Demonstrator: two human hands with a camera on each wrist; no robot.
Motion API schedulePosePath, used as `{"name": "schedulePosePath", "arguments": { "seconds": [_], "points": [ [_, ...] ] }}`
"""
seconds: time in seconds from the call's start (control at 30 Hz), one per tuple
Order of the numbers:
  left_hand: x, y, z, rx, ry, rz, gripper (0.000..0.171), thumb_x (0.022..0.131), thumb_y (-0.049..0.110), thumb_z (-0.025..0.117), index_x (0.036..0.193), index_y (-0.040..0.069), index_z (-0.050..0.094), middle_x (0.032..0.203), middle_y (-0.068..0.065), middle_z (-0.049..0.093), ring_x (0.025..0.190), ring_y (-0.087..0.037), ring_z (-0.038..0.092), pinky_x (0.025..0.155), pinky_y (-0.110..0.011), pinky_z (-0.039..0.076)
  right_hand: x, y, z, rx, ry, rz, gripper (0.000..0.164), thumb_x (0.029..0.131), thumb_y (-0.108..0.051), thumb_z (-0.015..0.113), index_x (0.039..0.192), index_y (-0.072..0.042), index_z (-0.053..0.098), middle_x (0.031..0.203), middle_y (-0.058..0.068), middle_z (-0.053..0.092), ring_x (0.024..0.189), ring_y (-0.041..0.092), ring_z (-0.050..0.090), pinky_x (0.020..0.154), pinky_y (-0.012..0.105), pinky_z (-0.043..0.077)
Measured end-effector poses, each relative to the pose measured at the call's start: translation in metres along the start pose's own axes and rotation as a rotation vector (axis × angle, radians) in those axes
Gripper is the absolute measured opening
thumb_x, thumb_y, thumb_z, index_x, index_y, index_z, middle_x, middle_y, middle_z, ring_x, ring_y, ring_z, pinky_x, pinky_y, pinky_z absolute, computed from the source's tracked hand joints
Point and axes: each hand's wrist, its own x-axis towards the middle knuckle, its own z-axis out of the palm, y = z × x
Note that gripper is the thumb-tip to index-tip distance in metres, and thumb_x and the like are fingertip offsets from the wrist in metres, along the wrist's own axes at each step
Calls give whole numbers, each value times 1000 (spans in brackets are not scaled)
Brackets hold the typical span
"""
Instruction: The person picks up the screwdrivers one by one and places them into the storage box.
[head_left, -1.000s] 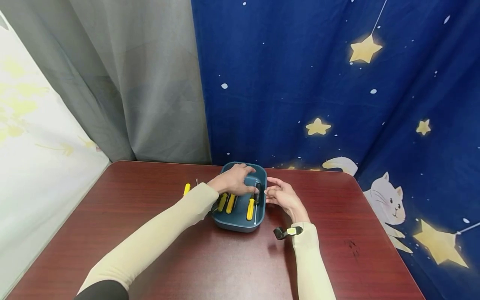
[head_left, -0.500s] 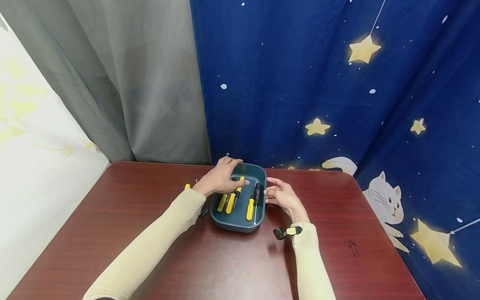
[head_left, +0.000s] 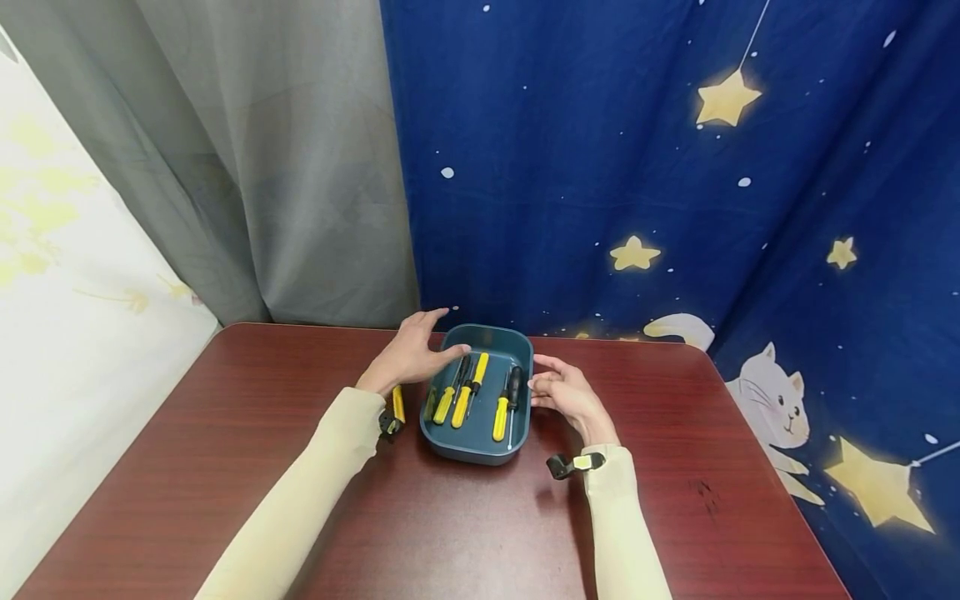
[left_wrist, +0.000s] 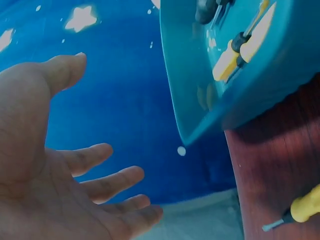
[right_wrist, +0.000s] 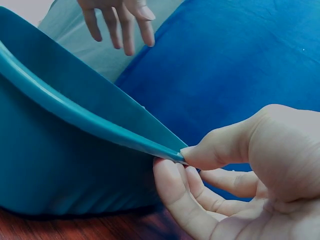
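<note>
A dark blue plastic bin (head_left: pixel 480 450) stands on the table with several screwdrivers lying in it. Among them are a yellow-handled screwdriver (head_left: pixel 500 419) and a black-handled screwdriver (head_left: pixel 515 387) on the right side. My right hand (head_left: pixel 567 396) pinches the bin's right rim between thumb and fingers, as the right wrist view shows. Just off the bin's left side, my left hand (head_left: pixel 408 357) holds nothing, its fingers spread. Below the left wrist, another yellow-handled screwdriver (head_left: pixel 399 405) lies on the table, partly covered by the wrist; its tip shows in the left wrist view.
The reddish-brown wooden table (head_left: pixel 720 433) ends at a back edge close behind the bin. Behind it hang a grey curtain (head_left: pixel 322 167) and a blue curtain (head_left: pixel 540 167) with stars. A camera (head_left: pixel 561 466) is strapped to the right wrist.
My left hand has moved left from over the bin to beside it, uncovering the screwdrivers inside. The right hand stays on the rim.
</note>
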Motion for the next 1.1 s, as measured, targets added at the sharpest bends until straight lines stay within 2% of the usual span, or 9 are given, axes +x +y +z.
{"name": "schedulePosePath", "arguments": {
  "seconds": [0.2, 0.43, 0.63, 0.87, 1.1],
  "points": [
    [-6, -14, -8, -32, 22, -87, 90, 94, 60, 62, 162, 13, 27, 166, -23, 27, 152, -42, 28, 120, -65, 32, 1, 0, 0, -9, -3, -1, 62, 93, 9, 57, 153, -1, 41, 93, 9, 66, 73, 16, 66, 73, 30, 61],
    [-13, -36, -11, -76, 62, -153, 88, 96, 59, 60, 161, 10, 28, 163, -24, 33, 146, -42, 39, 118, -62, 36, 1, 0, 0, -20, 1, 3, 62, 93, 8, 58, 153, -1, 42, 92, 8, 67, 73, 16, 67, 75, 32, 62],
    [-21, -55, -11, -103, 60, -208, 89, 98, 61, 56, 162, 7, 25, 164, -26, 29, 148, -45, 36, 119, -64, 34, 1, 0, 0, -7, 0, 10, 62, 94, 9, 57, 153, -1, 41, 93, 8, 67, 72, 15, 66, 74, 32, 62],
    [-30, -74, -12, -128, 80, -268, 86, 99, 55, 57, 161, 3, 26, 163, -29, 29, 147, -47, 35, 119, -64, 34, 2, 2, -1, -2, -1, 16, 62, 94, 8, 58, 153, -2, 42, 96, 10, 67, 71, 14, 65, 72, 29, 61],
    [-40, -83, -12, -181, 70, -350, 82, 101, 46, 58, 160, 1, 26, 156, -33, 39, 143, -47, 43, 116, -62, 39, 3, 2, -1, -5, 12, 16, 61, 94, 8, 58, 152, -3, 43, 95, 10, 67, 71, 15, 65, 72, 30, 62]
  ]
}}
